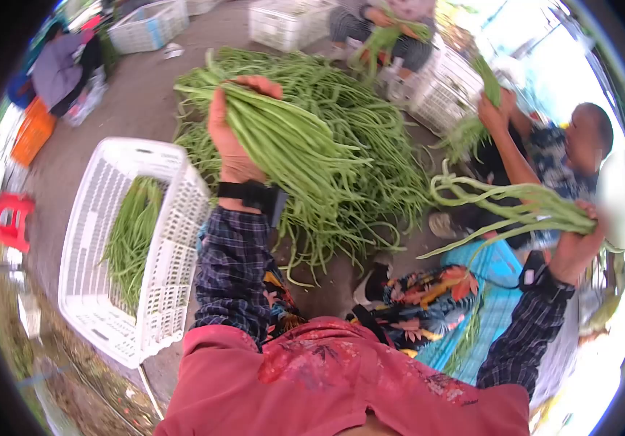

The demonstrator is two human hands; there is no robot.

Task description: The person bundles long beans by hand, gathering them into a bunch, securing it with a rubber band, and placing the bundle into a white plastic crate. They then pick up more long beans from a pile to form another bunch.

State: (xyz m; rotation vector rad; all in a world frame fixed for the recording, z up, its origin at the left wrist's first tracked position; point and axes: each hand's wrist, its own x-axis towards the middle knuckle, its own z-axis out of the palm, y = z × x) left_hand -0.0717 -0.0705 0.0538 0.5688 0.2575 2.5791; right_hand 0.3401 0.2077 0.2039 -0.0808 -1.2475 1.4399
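My left hand (234, 134) is wrapped round a thick bundle of long green beans (290, 142), held up in front of a big heap of long beans (378, 138) on the ground. Out to the right, my right hand (581, 243) grips a smaller, looser bunch of long beans (523, 207) whose ends trail to the left. Left of my left forearm stands a white plastic crate (163, 272) with more long beans (134, 240) lying inside. Under my right arm is a blue sheet or sack (497, 320) with a few beans on it.
Co-workers sit at the right (545, 152) and at the top (370, 25), each handling beans. More white crates (443, 91) stand round the heap and at the back (149, 29). A red stool (13, 221) and an orange crate (34, 131) are at the far left.
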